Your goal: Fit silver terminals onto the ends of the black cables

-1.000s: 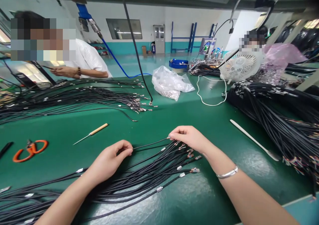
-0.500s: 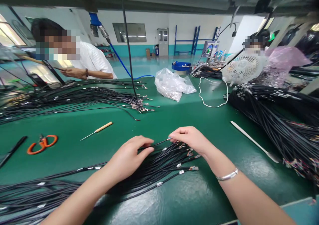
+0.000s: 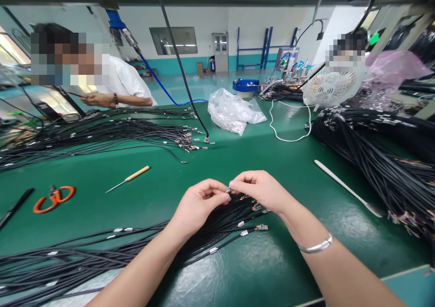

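My left hand (image 3: 205, 202) pinches a black cable near its end, just above a spread bundle of black cables (image 3: 210, 227) on the green table. Fingertip to fingertip with it, my right hand (image 3: 260, 189) is closed on the small connector (image 3: 228, 190) at that cable's tip; colored wires show there, and fingers hide the rest. Other cable ends in the bundle carry clear connectors (image 3: 261, 227) and silvery sleeves (image 3: 213, 250). A metal bangle (image 3: 316, 244) circles my right wrist.
Orange-handled scissors (image 3: 54, 199) and a wooden-handled awl (image 3: 137, 173) lie left. A white stick-like tool (image 3: 346, 187) and a thick cable bundle (image 3: 380, 162) are right. Behind are a plastic bag (image 3: 234, 112), a fan (image 3: 331, 87), more cables (image 3: 136, 134) and a person (image 3: 125, 78).
My left hand has slid right along the cable until its fingertips meet my right hand's at the connector. The hanging black cord's lower end has swung right.
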A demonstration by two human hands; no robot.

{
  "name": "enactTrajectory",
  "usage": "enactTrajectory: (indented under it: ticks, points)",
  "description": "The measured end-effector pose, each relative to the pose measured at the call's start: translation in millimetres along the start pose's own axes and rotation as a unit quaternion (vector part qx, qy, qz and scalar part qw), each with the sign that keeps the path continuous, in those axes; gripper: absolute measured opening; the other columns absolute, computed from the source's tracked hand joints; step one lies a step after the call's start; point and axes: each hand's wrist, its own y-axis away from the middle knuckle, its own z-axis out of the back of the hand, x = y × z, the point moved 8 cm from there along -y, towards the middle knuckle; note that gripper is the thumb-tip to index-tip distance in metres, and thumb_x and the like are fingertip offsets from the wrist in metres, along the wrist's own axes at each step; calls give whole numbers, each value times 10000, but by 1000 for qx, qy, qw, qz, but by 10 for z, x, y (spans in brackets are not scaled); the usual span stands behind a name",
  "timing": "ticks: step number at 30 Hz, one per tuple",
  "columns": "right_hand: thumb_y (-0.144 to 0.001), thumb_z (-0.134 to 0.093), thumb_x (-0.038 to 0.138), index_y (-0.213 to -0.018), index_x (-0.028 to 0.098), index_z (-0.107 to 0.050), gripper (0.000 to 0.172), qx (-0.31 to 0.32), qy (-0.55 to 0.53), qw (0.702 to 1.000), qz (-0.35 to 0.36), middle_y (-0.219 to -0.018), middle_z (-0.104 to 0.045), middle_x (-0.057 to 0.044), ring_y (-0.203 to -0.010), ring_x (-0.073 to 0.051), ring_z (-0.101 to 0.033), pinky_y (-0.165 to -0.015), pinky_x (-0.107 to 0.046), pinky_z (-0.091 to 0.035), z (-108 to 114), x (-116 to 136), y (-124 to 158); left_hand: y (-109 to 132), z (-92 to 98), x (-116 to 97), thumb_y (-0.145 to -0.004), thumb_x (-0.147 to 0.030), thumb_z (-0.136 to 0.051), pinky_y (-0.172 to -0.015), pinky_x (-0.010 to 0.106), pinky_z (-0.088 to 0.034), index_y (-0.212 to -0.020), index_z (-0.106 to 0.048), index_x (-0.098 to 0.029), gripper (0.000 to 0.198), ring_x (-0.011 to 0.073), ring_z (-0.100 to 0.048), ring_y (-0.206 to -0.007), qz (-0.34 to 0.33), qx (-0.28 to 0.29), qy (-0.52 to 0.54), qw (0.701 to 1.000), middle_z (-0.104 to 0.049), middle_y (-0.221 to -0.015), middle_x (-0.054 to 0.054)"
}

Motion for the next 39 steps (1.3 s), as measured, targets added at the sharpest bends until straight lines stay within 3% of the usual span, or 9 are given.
enactTrajectory:
  ticks: [7,13,16,19,24,31,39]
  points:
    - [-703,-648,436,-674,151,-670,288,3,-88,996,-26,-677,-663,-35,-656,-141,-591,-675,-272,-443,-43,-21,-4,-7,0,15,-661,-264,-698,-688,273,-501,-730,-614,-152,155,136,-626,-664,-12,-5,14,1000,-684,-713,19]
    - [-701,-656,437,-648,150,-656,293,-12,-101,994,-29,-674,-657,-34,-640,-132,-580,-663,-262,-445,-26,-20,-10,33,18,-93,-708,-247,-651,-715,251,-491,-786,-622,-173,112,133,-605,-739,-83,-37,-49,995,-659,-774,10]
    - [-697,-659,452,-634,152,-642,307,-21,-101,994,-35,-659,-651,-34,-632,-137,-582,-653,-265,-448,-11,-39,-9,103,36,-214,-758,-230,-602,-754,264,-482,-864,-620,-196,113,142,-598,-792,-158,-72,-141,975,-647,-828,16]
    - [-701,-652,462,-647,153,-644,314,-18,-105,994,-29,-647,-647,-29,-631,-139,-588,-647,-264,-450,-12,-33,-10,173,-12,-323,-810,-217,-544,-754,267,-468,-938,-646,-243,165,141,-587,-803,-234,-69,-243,939,-641,-847,17]
    - [-703,-646,466,-627,153,-641,322,-14,-113,993,-25,-634,-643,-24,-621,-137,-589,-649,-268,-448,-24,-15,-12,222,-51,-397,-827,-205,-524,-675,255,-466,-989,-654,-294,226,129,-578,-739,-296,-65,-310,901,-630,-793,8]
    - [-718,-641,445,-640,152,-643,303,-16,-106,994,-14,-660,-656,-29,-643,-138,-598,-667,-270,-450,-26,-6,-13,226,-72,-416,-821,-178,-536,-703,258,-458,-954,-637,-258,185,131,-582,-759,-302,-68,-329,892,-642,-803,5]
    - [-723,-637,441,-640,157,-645,295,-28,-97,995,-23,-660,-659,-29,-642,-140,-603,-663,-267,-453,-22,23,0,191,37,-330,-790,-223,-579,-718,246,-471,-825,-616,-216,51,135,-603,-761,-230,-104,-284,925,-654,-814,-1]
